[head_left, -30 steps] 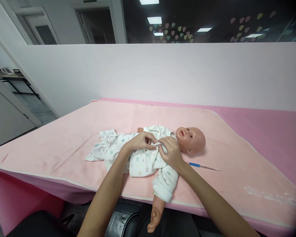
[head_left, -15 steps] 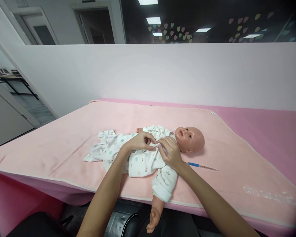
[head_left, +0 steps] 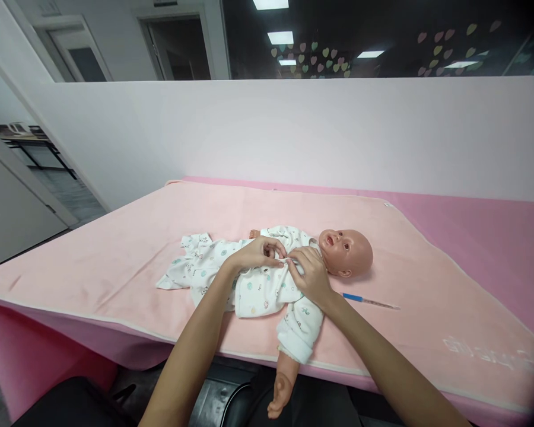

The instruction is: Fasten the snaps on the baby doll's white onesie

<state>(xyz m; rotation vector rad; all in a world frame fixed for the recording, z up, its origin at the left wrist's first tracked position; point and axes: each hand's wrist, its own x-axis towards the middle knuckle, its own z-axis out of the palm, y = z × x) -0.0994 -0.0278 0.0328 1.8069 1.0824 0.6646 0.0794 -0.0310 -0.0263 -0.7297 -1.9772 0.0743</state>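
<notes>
With the doll (head_left: pixel 338 252) lying on its back on the pink blanket (head_left: pixel 115 255), both hands pinch the romper (head_left: pixel 253 287) at its chest, left hand (head_left: pixel 254 254) and right hand (head_left: pixel 309 274) best kept close and the cloth edges aligned while pressing.

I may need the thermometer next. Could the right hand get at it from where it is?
Probably yes. The thermometer lies bare on the pink blanket, just right of the right hand, which pinches the doll's garment; nothing lies between them.
</notes>
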